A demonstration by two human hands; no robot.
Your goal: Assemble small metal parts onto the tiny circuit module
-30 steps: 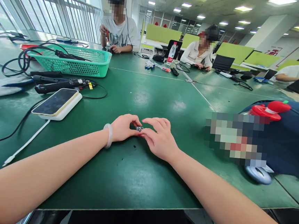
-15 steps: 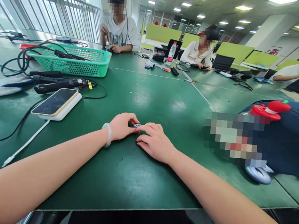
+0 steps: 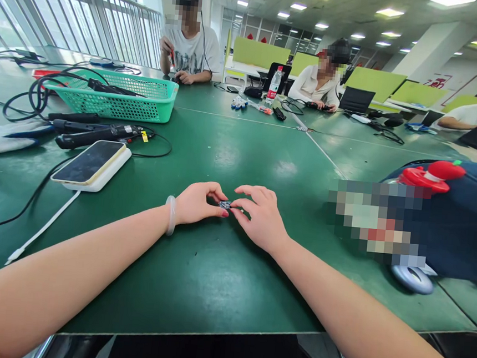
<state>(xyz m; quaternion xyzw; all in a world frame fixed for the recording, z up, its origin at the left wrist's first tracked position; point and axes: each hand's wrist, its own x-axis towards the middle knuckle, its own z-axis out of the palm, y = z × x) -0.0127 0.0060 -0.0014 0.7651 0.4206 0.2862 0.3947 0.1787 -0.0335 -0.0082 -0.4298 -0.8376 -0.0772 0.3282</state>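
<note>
A small black-and-white patterned piece point(image 3: 224, 204), too small to identify, is held just above or on the green table top. My left hand point(image 3: 198, 202) grips its left side between thumb and fingers. At its right end, the thumb and index finger of my right hand point(image 3: 262, 217) pinch together, while the other fingers of that hand are bent and raised. A pale bangle point(image 3: 171, 216) circles my left wrist.
Left on the table point(image 3: 208, 148) lie a phone point(image 3: 92, 160) on a white block, black handheld tools point(image 3: 96, 136), a glove point(image 3: 8, 136) and a green basket point(image 3: 115, 101). A dark blue bag point(image 3: 468, 221) sits right. Several people sit farther back, with a bottle point(image 3: 274, 86) near them.
My right hand has shifted right and lifted its fingers off the top of the piece, now pinching at its right end. The piece and left fingers have moved slightly right.
</note>
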